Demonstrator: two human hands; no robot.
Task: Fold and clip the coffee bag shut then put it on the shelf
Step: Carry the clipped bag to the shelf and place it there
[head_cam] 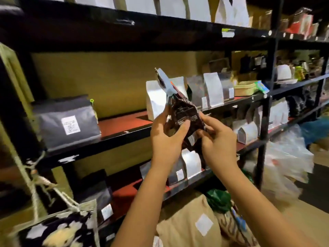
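I'm standing in a coffee stockroom or shop storeroom. Black metal shelving (pixel 160 41) runs along the wall, its tiers lined with labelled silver pouches (pixel 212 89), and paper sacks (pixel 187 223) sit below.

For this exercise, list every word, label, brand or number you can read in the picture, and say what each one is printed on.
None can be read with certainty.
Dark coffee bag held in both hands: white print, too blurred.
Grey bag on the shelf: white label, lines too small.
Silver bags: small white stickers, illegible.
Tan sack below: blank-looking white square.
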